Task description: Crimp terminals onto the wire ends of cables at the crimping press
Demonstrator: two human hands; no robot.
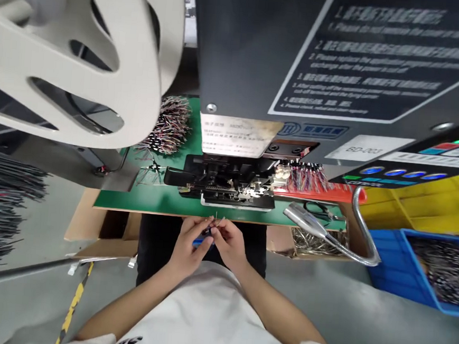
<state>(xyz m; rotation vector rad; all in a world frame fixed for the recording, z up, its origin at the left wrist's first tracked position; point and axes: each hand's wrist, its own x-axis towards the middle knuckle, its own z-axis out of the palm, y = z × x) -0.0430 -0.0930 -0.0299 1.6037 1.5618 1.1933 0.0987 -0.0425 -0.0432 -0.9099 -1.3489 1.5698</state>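
My left hand (pixel 190 244) and my right hand (pixel 229 241) meet just in front of the bench edge, fingers pinched together on a thin wire (pixel 216 216). Its fine ends stick up between the fingertips; the rest is mostly hidden by the fingers. Something blue shows below the hands, too covered to name. Straight ahead stands the crimping machine (pixel 232 185), its metal tooling lit at the right side. A big bundle of cut wires (pixel 169 127) lies on the green bench top (pixel 151 203) to the left, and a smaller wire bundle (pixel 306 177) rests in a red tray at the right.
A large white reel (pixel 141 80) overhangs the left. A flexible-neck lamp (pixel 309 220) and pliers (pixel 324 211) are at the bench's right end. Cardboard boxes (pixel 104 247) sit below. Blue bin (pixel 401 260) and yellow bin (pixel 429 203) stand right; dark wires (pixel 0 207) hang left.
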